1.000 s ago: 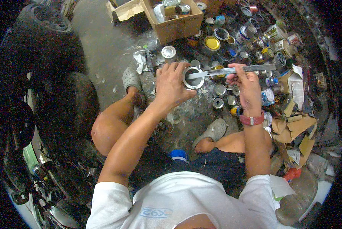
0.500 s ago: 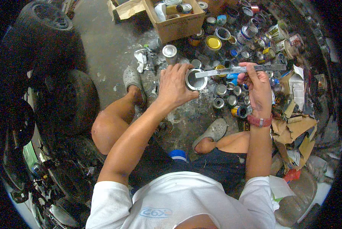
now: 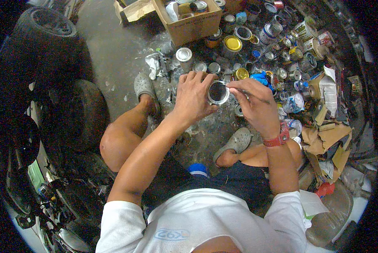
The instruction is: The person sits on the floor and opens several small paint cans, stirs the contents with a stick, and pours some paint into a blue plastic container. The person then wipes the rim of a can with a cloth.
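My left hand (image 3: 194, 98) is wrapped round a small open paint can (image 3: 228, 93), its fingers on the far side and its thumb near the rim. The can's mouth is tipped up toward me, with a pale rim and a dark grey inside. At the can's right edge is my right hand (image 3: 256, 103), thumb and fingers pinched together. Most of the flat stick in this hand is hidden by the fingers and seen end-on; how far it reaches into the can does not show. A red watch is on my right wrist.
Many cans stand on the floor ahead and to the right, among them a yellow-lidded can (image 3: 232, 44). A cardboard box (image 3: 193, 29) of cans sits at the far side. Torn cardboard (image 3: 328, 141) lies at right; a tyre (image 3: 45, 46) stands at left.
My right hand has moved left and turned over, bringing the flat stick from stretched out rightward to the can's rim. My left hand still holds the can, now tilted slightly differently.
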Demonstrator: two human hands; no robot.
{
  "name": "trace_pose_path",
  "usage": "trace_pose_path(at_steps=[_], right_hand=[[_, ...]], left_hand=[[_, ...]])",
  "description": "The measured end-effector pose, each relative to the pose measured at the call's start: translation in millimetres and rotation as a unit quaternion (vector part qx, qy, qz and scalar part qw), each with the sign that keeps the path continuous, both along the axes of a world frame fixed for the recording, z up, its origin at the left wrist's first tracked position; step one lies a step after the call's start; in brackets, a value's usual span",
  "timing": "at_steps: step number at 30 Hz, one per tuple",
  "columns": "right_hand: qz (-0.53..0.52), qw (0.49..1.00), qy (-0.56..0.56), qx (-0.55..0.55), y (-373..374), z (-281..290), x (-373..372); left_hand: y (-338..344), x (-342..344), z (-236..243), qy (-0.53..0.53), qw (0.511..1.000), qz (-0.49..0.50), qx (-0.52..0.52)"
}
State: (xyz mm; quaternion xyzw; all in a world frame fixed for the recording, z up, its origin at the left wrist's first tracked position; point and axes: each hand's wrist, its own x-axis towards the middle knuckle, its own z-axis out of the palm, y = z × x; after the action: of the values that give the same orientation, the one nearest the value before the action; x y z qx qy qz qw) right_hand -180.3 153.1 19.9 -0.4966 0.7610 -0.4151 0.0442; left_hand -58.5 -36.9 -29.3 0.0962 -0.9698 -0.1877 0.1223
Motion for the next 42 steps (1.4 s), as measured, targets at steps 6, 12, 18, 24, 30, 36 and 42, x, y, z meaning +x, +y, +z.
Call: trace_pose_path(at_steps=[6, 12, 18, 24, 30, 36, 42], right_hand=[[0.023, 0.997, -0.068, 0.039, 0, 13, 3], [0.032, 0.994, -0.079, 0.072, -1, 9, -1], [0.026, 0.996, -0.065, 0.062, -1, 8, -4], [-0.051, 0.99, -0.038, 0.128, 2, 0, -14], [-0.088, 0.983, -0.138, 0.08, 5, -16, -36], [-0.319, 0.945, -0.068, 0.002, 151, 88, -61], [-0.372, 0.887, 0.036, 0.269, 348, -89, -27]], left_hand=[[-7, 1, -5, 0.0, 0.999, 0.003, 0.045], [-3, 1, -7, -0.013, 0.998, -0.029, 0.059], [-3, 4, -6, -0.07, 0.994, -0.042, 0.07], [0, 2, -14, -0.046, 0.993, -0.06, 0.092], [1, -11, -22, 0.026, 0.973, -0.119, 0.195], [21, -22, -26, 0.009, 0.98, -0.082, 0.18], [50, -33, -43, -0.051, 0.981, -0.083, 0.169]])
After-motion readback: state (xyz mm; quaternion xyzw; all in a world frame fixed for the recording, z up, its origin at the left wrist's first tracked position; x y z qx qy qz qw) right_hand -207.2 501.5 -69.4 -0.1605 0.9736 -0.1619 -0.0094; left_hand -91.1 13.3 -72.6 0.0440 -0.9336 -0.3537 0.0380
